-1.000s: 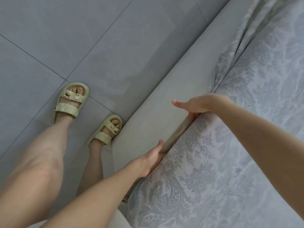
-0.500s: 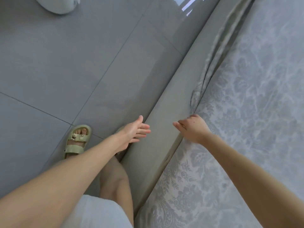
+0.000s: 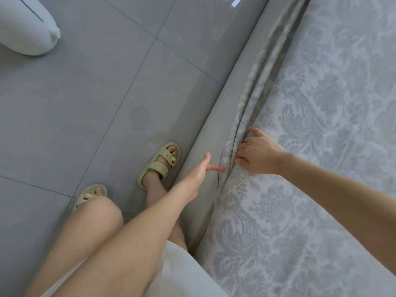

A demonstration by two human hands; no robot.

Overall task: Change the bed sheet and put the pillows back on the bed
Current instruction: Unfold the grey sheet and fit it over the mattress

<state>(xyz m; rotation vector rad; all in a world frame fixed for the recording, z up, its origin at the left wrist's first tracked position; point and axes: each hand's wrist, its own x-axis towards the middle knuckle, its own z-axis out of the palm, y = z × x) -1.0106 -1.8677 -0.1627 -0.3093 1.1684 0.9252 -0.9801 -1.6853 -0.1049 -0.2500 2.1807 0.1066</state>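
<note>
A pale blue-grey floral bed sheet [image 3: 321, 146] covers the mattress on the right. Its loose edge hangs in folds [image 3: 259, 88] along the grey upholstered bed frame [image 3: 212, 129]. My right hand [image 3: 257, 153] lies on the sheet at the mattress edge, fingers pressing down into the gap between mattress and frame. My left hand [image 3: 198, 170] is stretched out flat, thumb up, its fingertips touching the sheet's hanging edge just left of the right hand. A white pillow [image 3: 25, 28] lies on the floor at the top left.
Grey tiled floor [image 3: 96, 93] runs along the left of the bed. My feet in pale green sandals [image 3: 160, 163] stand close against the frame.
I have stepped along the bed. My left hand has reached over to the sheet's edge, and my right hand has slid further up the mattress edge with its fingers in the gap.
</note>
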